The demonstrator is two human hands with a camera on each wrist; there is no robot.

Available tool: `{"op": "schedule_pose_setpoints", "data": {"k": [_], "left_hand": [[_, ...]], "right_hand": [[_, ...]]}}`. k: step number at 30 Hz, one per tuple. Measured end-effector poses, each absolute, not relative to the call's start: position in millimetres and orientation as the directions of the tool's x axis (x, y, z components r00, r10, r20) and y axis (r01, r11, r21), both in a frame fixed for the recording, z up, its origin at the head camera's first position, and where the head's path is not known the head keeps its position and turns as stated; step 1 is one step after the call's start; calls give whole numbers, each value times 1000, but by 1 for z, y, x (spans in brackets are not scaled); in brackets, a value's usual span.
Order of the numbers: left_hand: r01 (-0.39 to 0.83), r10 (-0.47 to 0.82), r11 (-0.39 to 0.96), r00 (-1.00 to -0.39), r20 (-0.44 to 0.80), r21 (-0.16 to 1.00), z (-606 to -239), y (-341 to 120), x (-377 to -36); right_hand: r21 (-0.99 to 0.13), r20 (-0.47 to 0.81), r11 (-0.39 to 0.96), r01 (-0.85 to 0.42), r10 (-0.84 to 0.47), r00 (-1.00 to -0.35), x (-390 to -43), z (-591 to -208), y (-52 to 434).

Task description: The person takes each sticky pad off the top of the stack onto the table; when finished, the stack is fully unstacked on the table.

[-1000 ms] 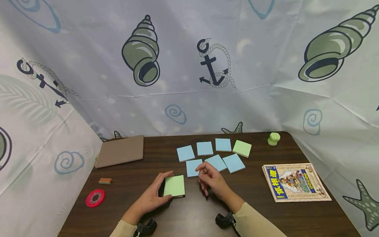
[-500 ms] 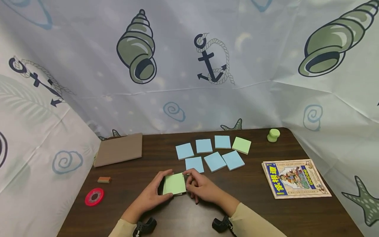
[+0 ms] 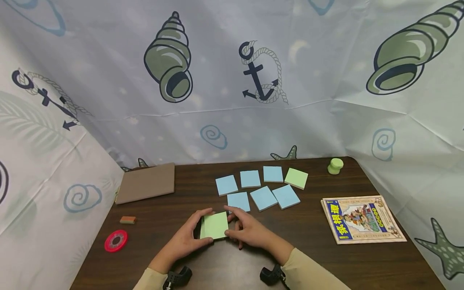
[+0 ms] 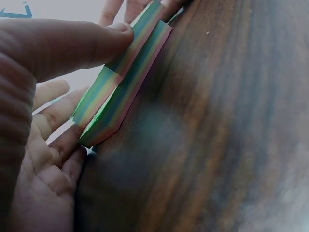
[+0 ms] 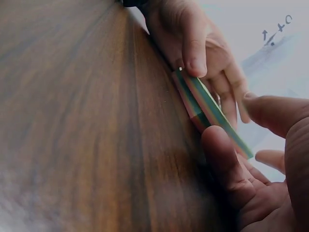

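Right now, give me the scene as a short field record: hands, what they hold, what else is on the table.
left hand: grips the left edge of the sticky note pad, thumb on its near edge
right hand: fingers and thumb pinch the pad's right edge
pad: green top sheet, multicoloured layers on its side, lying on the table
blue notes: six, two rows beyond the pad
green note: right end of the far row
booklet: right
red tape roll: left
eraser: left
brown notebook: far left
green knob: far right corner
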State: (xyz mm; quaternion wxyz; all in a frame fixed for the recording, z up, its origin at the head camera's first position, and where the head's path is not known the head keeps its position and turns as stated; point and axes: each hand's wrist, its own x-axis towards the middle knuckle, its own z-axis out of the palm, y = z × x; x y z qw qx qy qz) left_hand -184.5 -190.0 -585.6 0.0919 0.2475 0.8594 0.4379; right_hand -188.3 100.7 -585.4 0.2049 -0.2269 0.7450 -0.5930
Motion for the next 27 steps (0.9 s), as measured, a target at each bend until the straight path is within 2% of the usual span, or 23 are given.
{"op": "schedule_pose_setpoints", "data": {"k": [16,22,27], "left_hand": [[346,507,498,-860,56,795,-589,-191,-183],[352,497,517,-866,62,780,-588,-191,-183],[389,513,499,-853,98,774,-589,-189,-186]], "right_hand": [[-989,20,106,-104,-601,-799,-189,-590,100],[-986,92,73,-152,-525,-846,-187,-587,103],[-964,167,120,-236,-415,-894,-184,-587,113]]}}
